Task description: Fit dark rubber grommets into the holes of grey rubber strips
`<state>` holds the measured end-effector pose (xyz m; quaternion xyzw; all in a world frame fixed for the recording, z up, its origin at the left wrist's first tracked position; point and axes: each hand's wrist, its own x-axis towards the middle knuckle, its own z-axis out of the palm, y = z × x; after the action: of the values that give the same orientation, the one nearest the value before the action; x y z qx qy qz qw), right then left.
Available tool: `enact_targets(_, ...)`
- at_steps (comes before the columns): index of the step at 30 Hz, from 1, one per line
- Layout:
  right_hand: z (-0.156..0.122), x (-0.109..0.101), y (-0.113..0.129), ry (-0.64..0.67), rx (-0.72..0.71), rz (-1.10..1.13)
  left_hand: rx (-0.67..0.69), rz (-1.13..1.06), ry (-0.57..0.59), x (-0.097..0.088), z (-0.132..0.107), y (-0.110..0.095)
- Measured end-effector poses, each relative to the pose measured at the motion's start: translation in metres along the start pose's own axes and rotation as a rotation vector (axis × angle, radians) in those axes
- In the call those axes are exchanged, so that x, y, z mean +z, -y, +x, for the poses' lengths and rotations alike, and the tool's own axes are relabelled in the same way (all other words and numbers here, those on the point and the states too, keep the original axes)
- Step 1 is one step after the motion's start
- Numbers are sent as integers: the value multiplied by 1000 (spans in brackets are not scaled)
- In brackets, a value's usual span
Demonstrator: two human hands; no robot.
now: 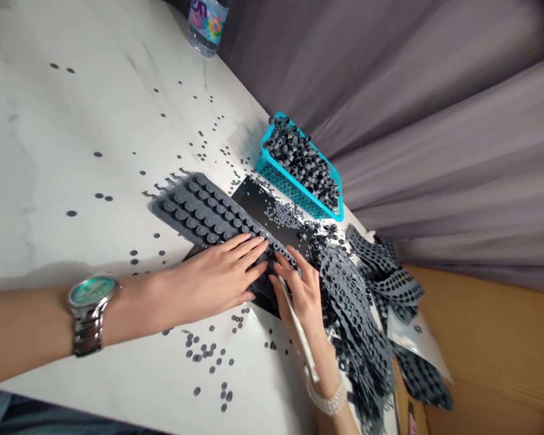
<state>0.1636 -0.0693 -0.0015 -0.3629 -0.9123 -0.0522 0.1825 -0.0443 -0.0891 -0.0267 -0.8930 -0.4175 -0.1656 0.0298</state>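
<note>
A dark grey moulded rubber sheet [199,208] with rows of round raised caps lies at a slant on a black mat [254,202]. My left hand [226,272], a watch on its wrist, rests on the sheet's near part with fingers stretched out flat. Close by, at the sheet's right end, my right hand [301,293] has its fingers bent against the caps. A slim white stick-like tool [301,329] runs along its palm, held in the fingers; its tip is hidden. The part of the sheet under both hands is mostly covered.
A turquoise basket [294,192] full of small grey rubber pieces stands behind the mat. Perforated grey sheets [358,320] are heaped at the right, near a cardboard box [489,338]. Small grey discs [204,350] lie scattered over the white table. A water bottle [207,27] stands at the back.
</note>
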Motion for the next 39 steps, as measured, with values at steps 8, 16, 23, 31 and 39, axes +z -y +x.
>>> enact_targets(8,0,9,0,19,42,-41,4,-17,5,0,0,0)
enact_targets(16,-8,1,-22,-137,451,-82,-17,-18,8,-3,1,-2)
enact_targets(23,2,1,-14,-132,400,-14,-91,15,-15,4,-2,-7)
enact_targets(31,19,11,-4,-49,152,40,-145,22,-14,6,-6,-7)
enact_targets(39,21,13,-4,-27,78,-13,-165,13,5,4,-5,-9)
